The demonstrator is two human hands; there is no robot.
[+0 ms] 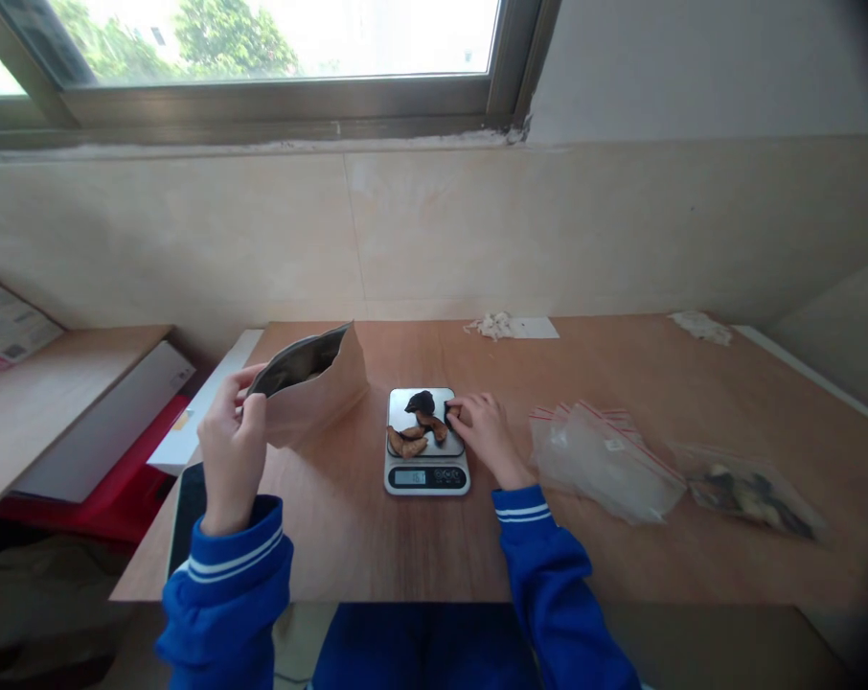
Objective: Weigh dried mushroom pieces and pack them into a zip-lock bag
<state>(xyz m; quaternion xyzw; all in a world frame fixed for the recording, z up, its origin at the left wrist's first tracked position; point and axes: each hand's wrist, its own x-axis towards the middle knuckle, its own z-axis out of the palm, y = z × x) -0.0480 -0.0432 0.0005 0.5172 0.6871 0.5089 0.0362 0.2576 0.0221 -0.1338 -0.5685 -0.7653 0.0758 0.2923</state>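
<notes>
My left hand (pixel 234 431) pinches the rim of a brown paper pouch (pixel 326 398) with a dark lining, its mouth open and tilted toward me. To the pouch's right, a small digital kitchen scale (pixel 428 479) lies on the table with its display lit; I cannot read the figure surely. Several dried brown slices (pixel 407 443) and a black dried piece (pixel 421 402) rest on its metal plate. At the plate's right edge, my right hand (pixel 486 431) has its fingers closed on a dark dried piece (pixel 449 412).
Empty-looking clear zip bags (pixel 606 460) with red seals lie right of my right hand. Farther right is a zip bag holding dark and pale pieces (pixel 754 498). A phone-like dark slab (pixel 188 513) sits by my left wrist. White scraps (pixel 495 327) lie along the wall.
</notes>
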